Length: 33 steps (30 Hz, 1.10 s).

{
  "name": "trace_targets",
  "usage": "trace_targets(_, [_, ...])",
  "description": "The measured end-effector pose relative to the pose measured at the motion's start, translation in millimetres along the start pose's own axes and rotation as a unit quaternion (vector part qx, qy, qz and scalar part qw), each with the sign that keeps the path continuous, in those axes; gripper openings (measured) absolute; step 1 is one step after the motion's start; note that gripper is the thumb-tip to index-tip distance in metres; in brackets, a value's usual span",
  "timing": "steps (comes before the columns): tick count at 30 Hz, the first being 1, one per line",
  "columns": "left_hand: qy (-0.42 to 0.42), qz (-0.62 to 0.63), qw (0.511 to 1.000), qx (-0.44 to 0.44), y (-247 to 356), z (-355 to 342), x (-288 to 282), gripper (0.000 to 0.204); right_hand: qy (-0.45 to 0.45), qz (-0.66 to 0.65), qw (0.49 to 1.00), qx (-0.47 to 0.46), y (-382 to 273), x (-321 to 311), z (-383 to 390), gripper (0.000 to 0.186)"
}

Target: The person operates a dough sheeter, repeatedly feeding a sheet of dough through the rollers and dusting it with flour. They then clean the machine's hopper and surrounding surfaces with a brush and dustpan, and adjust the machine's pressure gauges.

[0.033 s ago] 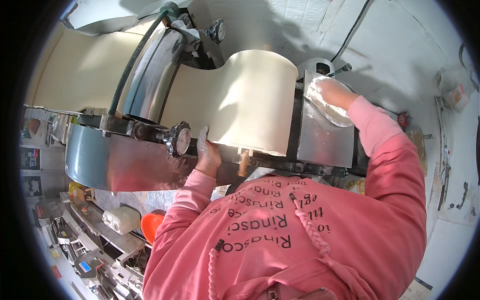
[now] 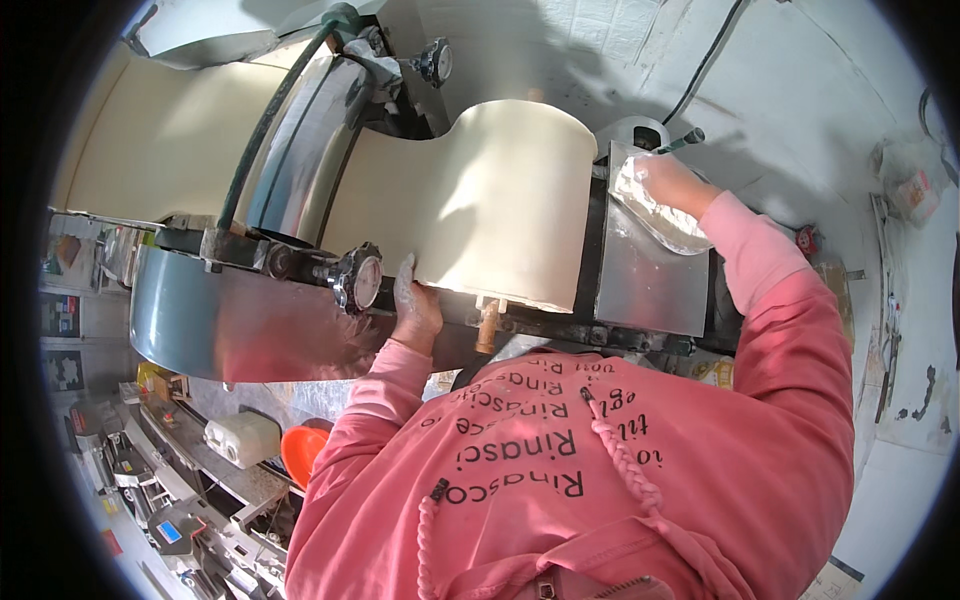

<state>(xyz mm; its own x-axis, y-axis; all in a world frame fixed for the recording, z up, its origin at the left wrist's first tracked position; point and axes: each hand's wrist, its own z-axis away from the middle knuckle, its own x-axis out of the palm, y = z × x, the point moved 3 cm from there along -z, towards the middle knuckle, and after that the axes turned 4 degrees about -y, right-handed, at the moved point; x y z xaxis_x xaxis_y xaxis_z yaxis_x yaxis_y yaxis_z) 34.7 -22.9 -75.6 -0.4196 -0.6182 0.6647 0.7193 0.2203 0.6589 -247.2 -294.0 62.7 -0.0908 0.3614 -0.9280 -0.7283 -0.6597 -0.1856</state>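
Note:
A broad, cream-coloured sheet (image 2: 400, 200) lies on the machine with its right part curved round like a roll. My left hand (image 2: 418, 308), dusted white, grips the sheet's near edge, thumb up and other fingers mostly hidden. Just right of the roll, a shallow tray of white powder (image 2: 655, 225) rests on a steel plate (image 2: 650, 295). My right hand (image 2: 672, 185) dips into the powder, its fingertips hidden. A brass-coloured fitting (image 2: 488, 330) projects below the roll, near my left hand.
Dial handwheels (image 2: 357, 278), a curved bar (image 2: 275, 115) and a metal roller (image 2: 305, 150) sit at the left of the cream roll. A grey-blue housing (image 2: 190, 310) is below them. A white jug (image 2: 243, 440), an orange basin (image 2: 303, 450) and metal equipment stand lower left.

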Motion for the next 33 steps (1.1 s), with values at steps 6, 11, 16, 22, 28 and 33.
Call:
trace_targets(6, [-0.052, 0.121, 0.985, -0.112, -19.0, -13.2, -4.1, 0.033, 0.248, -0.244, 0.901, -0.259, -123.3, -6.7, 15.3, 0.027])
trace_targets(11, [0.025, 0.037, 0.997, -0.058, -4.5, 3.8, 14.9, 0.035, 0.195, -0.013, 0.900, -0.390, -195.4, 25.1, -5.1, 0.049])
trace_targets(16, [0.012, -0.032, 0.996, 0.080, 19.1, 31.3, 41.6, 0.040, 0.200, 0.294, 0.884, -0.305, -198.0, -18.8, -107.9, 0.037])
trace_targets(22, [-0.035, 0.009, 0.999, -0.006, 29.1, 13.5, 25.9, 0.043, -0.079, 0.146, 0.911, -0.379, -253.7, 29.8, -41.2, 0.042])
trace_targets(28, [0.017, -0.016, 0.999, -0.037, 4.9, 13.3, 25.5, 0.040, 0.000, 0.144, 0.907, -0.396, -230.2, 17.8, -25.7, 0.047])
trace_targets(33, [-0.006, -0.092, 0.995, 0.042, 22.4, 31.4, 40.5, 0.034, 0.175, 0.158, 0.924, -0.300, -192.5, -27.7, -100.2, 0.051])
